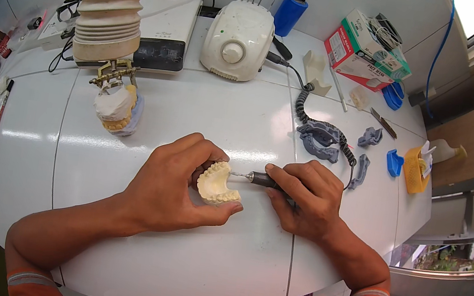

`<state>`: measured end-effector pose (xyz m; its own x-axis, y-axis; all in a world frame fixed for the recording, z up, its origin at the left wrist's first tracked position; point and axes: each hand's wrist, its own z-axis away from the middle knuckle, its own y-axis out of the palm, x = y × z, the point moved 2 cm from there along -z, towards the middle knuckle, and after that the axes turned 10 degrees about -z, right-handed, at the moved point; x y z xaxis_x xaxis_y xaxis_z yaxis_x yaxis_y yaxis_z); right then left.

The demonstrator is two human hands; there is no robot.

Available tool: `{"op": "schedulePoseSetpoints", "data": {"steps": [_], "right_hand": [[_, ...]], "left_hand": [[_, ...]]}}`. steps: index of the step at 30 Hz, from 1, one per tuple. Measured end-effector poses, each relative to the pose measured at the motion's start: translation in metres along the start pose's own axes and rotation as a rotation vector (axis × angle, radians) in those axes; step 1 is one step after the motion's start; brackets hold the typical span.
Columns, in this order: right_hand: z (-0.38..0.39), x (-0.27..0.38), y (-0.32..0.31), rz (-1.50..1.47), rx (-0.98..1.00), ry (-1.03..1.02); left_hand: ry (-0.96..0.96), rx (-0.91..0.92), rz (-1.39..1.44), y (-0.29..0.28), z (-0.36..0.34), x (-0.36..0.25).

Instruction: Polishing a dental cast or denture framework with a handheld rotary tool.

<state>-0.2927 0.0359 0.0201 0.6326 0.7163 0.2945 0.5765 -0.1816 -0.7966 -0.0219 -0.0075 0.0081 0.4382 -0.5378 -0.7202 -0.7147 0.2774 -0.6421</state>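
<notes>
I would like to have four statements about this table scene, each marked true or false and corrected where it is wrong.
1. The left hand holds a cream dental model. True.
2. The right hand holds scissors. False: it holds a black handpiece.
3. The white control box has a round knob. True.
4. The blue cylinder stands right of the red, white and green box. False: it stands left of that box.

At the left, a ribbed beige hose point(113, 4) hangs above a plaster model point(112, 105) with a brass-coloured frame point(114, 74). At the back, a blue cylinder point(290, 16) stands left of a green-and-red box point(358, 53). Towards the right lie grey curved pieces point(318, 148), a knife point(383, 123) and a yellow basket point(413, 171).
</notes>
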Motion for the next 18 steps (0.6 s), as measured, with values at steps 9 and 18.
{"op": "schedulePoseSetpoints", "data": {"steps": [9,18], "right_hand": [[-0.0017,0.0019,0.0001,0.023,0.024,-0.009],[-0.0024,0.0032,-0.0008,0.013,0.042,-0.028]], "left_hand": [[-0.061,0.057,0.019,-0.0028,-0.0006,-0.0032],[-0.007,0.001,0.019,0.0021,-0.0001,0.0024]]}}
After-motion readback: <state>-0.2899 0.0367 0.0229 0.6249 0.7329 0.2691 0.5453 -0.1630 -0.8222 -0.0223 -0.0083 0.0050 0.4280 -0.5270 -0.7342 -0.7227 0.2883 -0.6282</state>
